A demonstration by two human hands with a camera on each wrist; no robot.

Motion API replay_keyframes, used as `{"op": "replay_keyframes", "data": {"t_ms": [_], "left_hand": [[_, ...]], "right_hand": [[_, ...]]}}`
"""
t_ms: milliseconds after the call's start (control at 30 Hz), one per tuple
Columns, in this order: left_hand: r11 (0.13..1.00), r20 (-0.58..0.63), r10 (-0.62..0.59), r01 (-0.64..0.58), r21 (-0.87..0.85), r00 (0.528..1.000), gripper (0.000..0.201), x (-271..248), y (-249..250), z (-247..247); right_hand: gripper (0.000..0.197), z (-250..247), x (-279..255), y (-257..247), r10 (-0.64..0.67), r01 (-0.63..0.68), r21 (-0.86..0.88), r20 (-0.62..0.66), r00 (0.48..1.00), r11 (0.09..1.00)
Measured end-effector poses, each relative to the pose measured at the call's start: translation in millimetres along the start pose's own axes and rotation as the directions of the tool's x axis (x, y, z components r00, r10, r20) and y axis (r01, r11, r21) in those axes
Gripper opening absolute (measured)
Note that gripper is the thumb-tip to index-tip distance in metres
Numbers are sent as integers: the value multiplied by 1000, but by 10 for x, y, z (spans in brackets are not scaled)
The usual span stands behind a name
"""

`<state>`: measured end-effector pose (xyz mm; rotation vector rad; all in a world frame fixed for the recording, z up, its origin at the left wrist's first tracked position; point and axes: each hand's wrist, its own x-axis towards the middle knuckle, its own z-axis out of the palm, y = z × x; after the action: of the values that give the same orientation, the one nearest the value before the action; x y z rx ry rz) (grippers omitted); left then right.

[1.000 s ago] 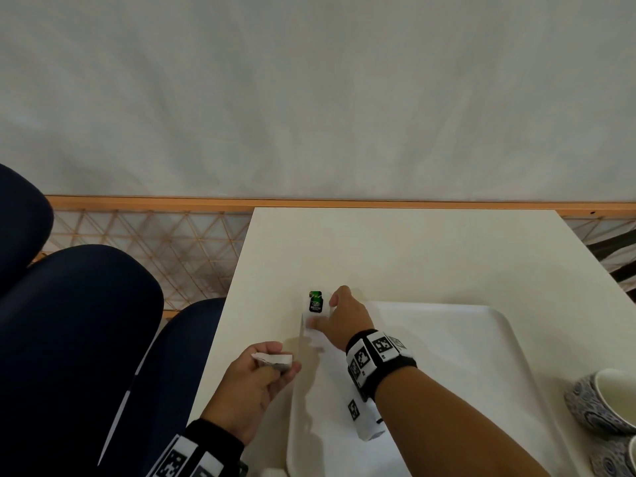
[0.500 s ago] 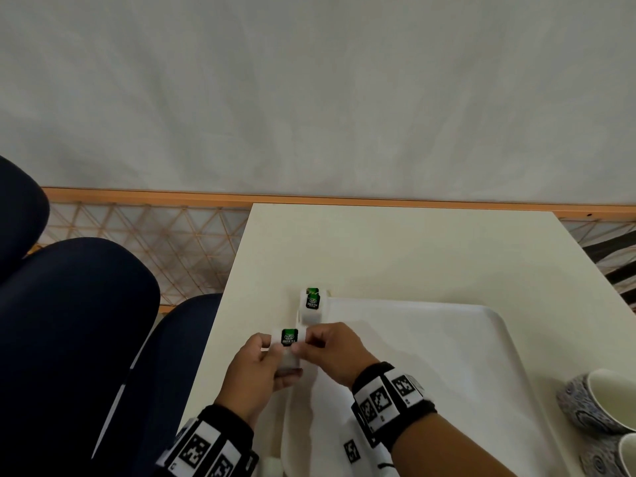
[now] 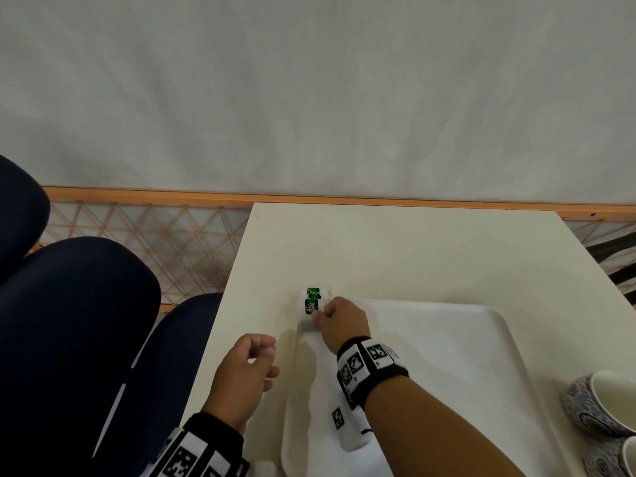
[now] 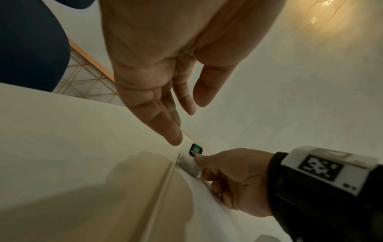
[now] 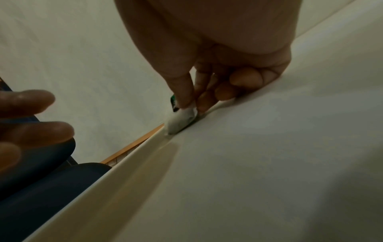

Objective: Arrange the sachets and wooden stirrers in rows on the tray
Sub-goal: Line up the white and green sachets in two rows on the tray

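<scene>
My right hand [image 3: 319,315] pinches a white sachet with a green and black label [image 3: 311,306] between thumb and forefinger, low at the far left corner of the white tray [image 3: 481,306]. A second, similar sachet [image 3: 314,291] lies just beyond it at the same corner. The right wrist view shows the held sachet [image 5: 181,118] touching the tray rim [image 5: 134,155]. My left hand [image 3: 266,356] hovers empty over the table left of the tray, fingers loosely extended [image 4: 165,117]. No wooden stirrers are in view.
Two patterned blue and white cups [image 3: 599,404] stand on the table right of the tray. Dark blue chairs [image 3: 69,321] sit left of the cream table [image 3: 395,253]. A wall rises behind the table's far edge.
Half a second ago both hands held the sachet by the tray's left rim. My right hand has carried it forward to the far corner; my left hand has let go and drawn back.
</scene>
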<state>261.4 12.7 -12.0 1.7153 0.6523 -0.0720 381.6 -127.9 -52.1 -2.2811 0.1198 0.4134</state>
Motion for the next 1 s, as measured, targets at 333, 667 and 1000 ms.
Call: {"op": "replay_keyframes", "data": {"t_ms": [333,667,1000], "left_hand": [[1000,-1,-5,5,-10,1000,13,-56,48,-40],[921,101,126,-154,358,987,9,-352,-12,-479],[730,361,-164,-133,671,918,9,-903,-493,-1047]], "right_hand": [[51,20,-46,22,-3,4,-29,48,999,1000],[36,-44,-391,-20,-223,248,-138,172,959,959],[41,161,-1429,-147,-203,611,-193,832,517,768]]}}
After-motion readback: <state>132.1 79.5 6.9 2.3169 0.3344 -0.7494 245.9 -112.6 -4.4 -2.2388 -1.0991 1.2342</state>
